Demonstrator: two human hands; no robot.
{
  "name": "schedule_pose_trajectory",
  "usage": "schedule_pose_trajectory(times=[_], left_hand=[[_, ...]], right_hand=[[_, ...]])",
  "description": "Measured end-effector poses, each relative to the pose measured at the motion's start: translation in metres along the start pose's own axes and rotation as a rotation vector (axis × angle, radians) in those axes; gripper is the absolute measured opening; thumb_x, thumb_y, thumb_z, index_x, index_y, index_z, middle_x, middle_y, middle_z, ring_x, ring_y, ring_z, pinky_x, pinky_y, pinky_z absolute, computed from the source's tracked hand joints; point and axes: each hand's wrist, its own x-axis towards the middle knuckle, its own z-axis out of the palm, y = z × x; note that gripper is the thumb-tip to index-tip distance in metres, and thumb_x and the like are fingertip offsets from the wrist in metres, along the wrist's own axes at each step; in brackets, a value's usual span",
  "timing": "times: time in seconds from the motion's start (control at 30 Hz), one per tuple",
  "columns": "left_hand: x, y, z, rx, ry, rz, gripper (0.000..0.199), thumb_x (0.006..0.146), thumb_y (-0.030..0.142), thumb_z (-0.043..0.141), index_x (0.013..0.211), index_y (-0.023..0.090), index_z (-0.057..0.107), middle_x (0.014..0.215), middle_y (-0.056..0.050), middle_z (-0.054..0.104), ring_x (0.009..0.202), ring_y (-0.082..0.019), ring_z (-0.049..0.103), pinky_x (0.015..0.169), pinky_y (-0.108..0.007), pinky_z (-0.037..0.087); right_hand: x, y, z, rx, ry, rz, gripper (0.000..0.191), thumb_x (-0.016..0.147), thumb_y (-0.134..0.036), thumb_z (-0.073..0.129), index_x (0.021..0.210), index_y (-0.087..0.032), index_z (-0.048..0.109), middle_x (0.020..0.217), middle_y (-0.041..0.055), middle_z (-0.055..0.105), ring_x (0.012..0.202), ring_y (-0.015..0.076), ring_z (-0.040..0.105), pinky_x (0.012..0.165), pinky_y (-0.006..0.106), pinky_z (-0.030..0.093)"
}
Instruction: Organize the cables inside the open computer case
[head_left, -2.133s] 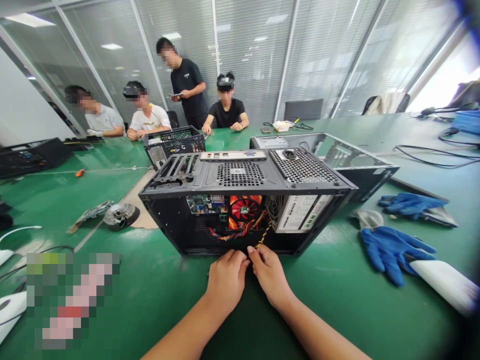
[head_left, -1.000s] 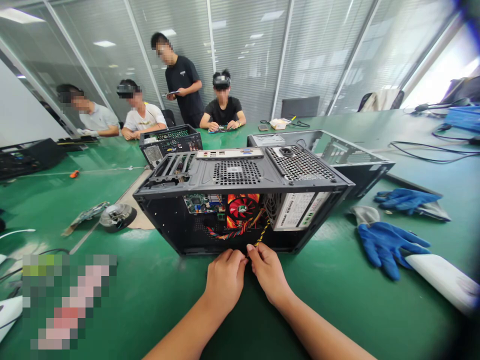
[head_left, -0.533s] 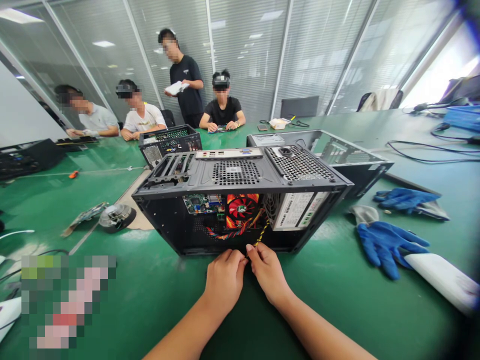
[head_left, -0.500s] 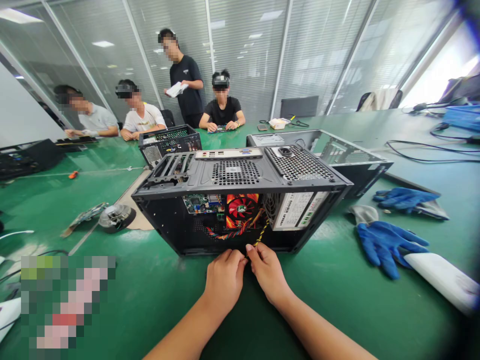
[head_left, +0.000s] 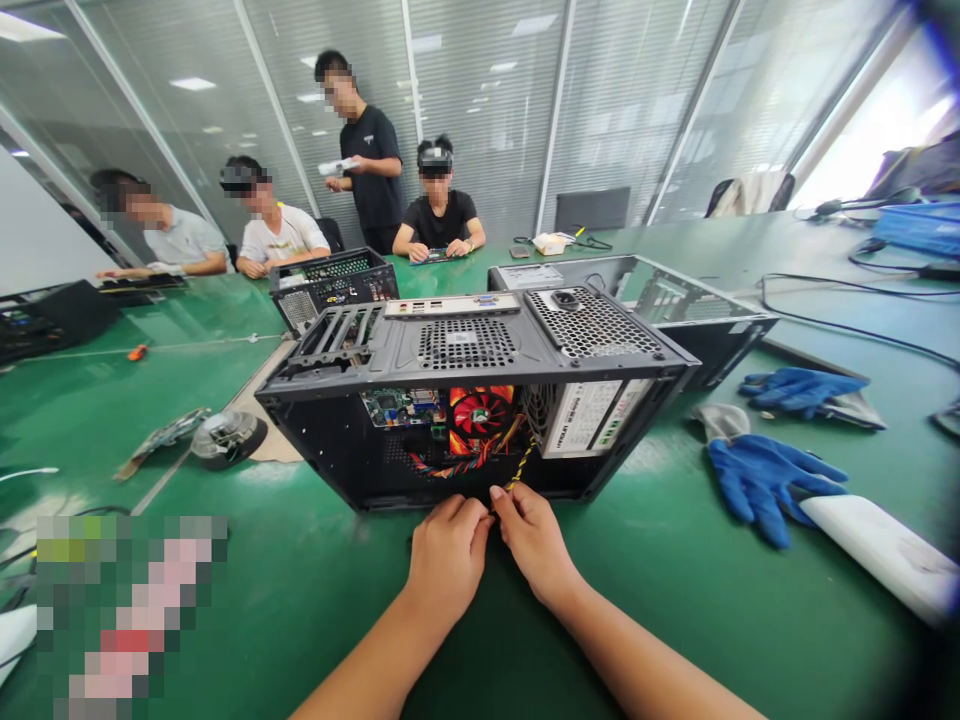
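An open computer case (head_left: 536, 345) sits on a green table (head_left: 300, 580) as the left hand (head_left: 448, 548), fingers curled, its contents hidden, meets the right hand (head_left: 538, 548), pinching a yellow-black cable (head_left: 523, 462) at the case's near edge.

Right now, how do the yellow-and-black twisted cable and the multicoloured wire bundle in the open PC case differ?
Colour: the yellow-and-black twisted cable shows two colours; the multicoloured wire bundle mixes red, blue and others.
Thickness: the cable is thinner, the bundle thicker.
Pose: the cable slants down to the right hand; the bundle, untouched, runs more sideways below the red cooling fan.
Shared: both look twisted and show inside the open PC case.
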Motion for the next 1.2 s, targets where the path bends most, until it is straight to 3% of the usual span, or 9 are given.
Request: schedule_pose_trajectory(times=[0.37,0.73,1.03,1.2], left_hand=[[-0.0005,0.0003,0.0006,-0.030,0.012,-0.029,0.016,0.093,0.016,0.049,0.083,0.021,0.060,0.078,0.000,0.063,0.070,-0.014,0.062,0.062,-0.023,0.043],[-0.0020,0.0018,0.0000,-0.012,0.019,0.003,0.012,0.092,0.015,0.053,0.085,0.022,0.061,0.083,0.000,0.060,0.072,-0.014,0.060,0.065,-0.024,0.044],[-0.0022,0.0015,0.0010,0.102,0.006,-0.012,0.014,0.093,0.018,0.054,0.081,0.021,0.061,0.077,0.000,0.060,0.067,-0.015,0.060,0.058,-0.025,0.041],[-0.0037,-0.0006,0.0028,0.079,0.071,0.034,0.013,0.091,0.017,0.056,0.080,0.021,0.060,0.075,0.000,0.060,0.069,-0.016,0.059,0.062,-0.027,0.042]], right_hand=[[-0.0020,0.0012,0.0013,0.118,-0.032,0.043,0.046,0.084,-0.063,0.054,0.064,-0.023,0.043,0.051,-0.0065,0.040,0.045,0.0114,0.037,0.041,0.024,0.030],[-0.0015,0.0041,-0.0006,0.018,-0.006,-0.004,0.041,0.089,-0.053,0.053,0.063,-0.023,0.043,0.053,-0.0053,0.042,0.047,0.0114,0.037,0.044,0.024,0.030],[-0.0017,0.0030,-0.0002,0.027,0.002,-0.002,0.041,0.087,-0.052,0.055,0.062,-0.022,0.042,0.052,-0.0056,0.041,0.046,0.0108,0.036,0.042,0.023,0.029],[-0.0014,0.0034,-0.0009,0.024,-0.002,-0.008,0.040,0.088,-0.051,0.054,0.063,-0.022,0.043,0.053,-0.0056,0.042,0.047,0.0107,0.037,0.043,0.023,0.030]])
